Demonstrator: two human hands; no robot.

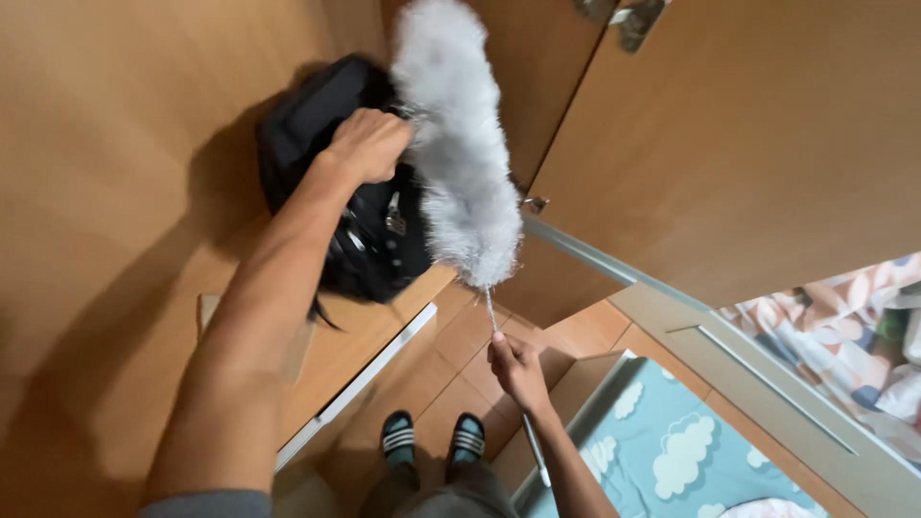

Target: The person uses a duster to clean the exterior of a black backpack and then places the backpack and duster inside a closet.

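Dusting is judged under way, not finished: the duster head is laid against the wardrobe door edge, just right of the black bag on the shelf. The bag is not yet moved off the shelf.

Left hand: arm stretched forward and up, grip pressed shut on the bag's top. Right hand: held low below the bag, grip closed round the duster's thin handle, head pointed upward.
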